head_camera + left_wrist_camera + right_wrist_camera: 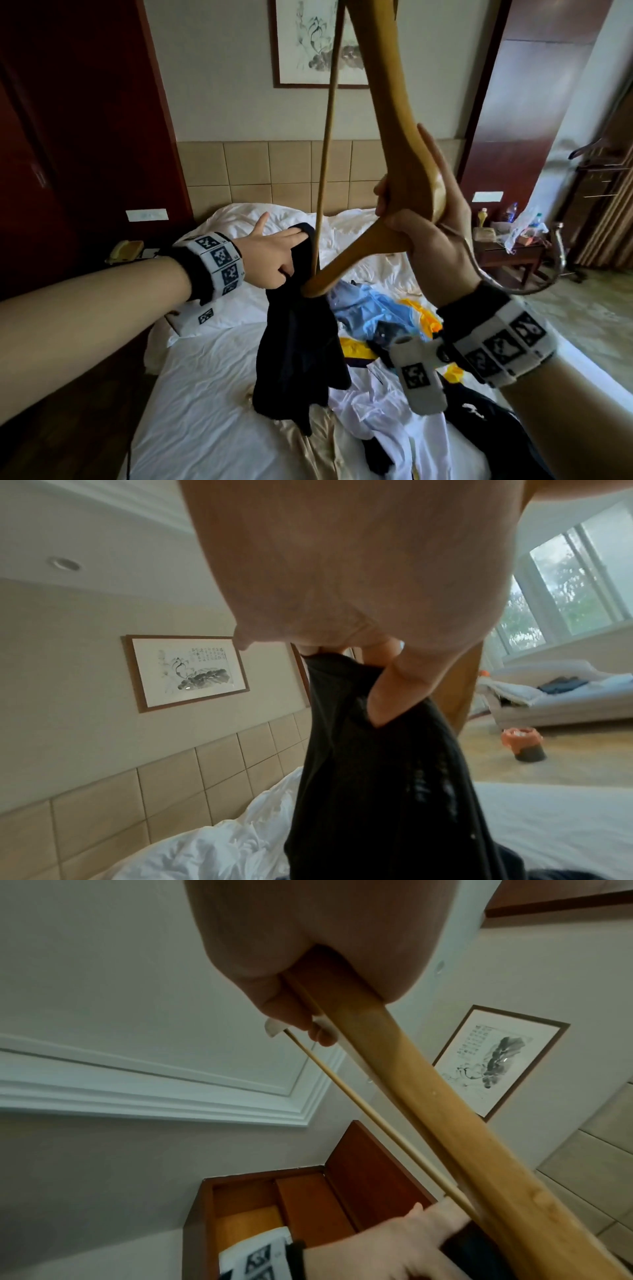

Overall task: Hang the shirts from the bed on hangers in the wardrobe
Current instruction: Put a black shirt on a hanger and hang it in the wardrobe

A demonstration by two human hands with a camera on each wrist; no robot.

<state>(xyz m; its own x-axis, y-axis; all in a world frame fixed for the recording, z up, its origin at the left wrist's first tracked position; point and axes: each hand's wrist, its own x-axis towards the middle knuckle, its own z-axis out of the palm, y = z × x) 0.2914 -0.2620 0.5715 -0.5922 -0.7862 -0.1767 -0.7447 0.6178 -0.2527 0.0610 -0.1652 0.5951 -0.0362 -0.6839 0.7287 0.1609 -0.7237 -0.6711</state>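
Black shirt (301,342) | left-hand fingers (387,696) pinch it, clearest from left wrist | right hand (424,219) grips wooden hanger (387,144)

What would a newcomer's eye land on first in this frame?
First the big wooden hanger held up mid-frame, gripped at its middle by the right hand. Next, the black shirt dangling from the hanger's lower end, where the left hand pinches its fabric. Below, more shirts lie in a heap on the white bed.
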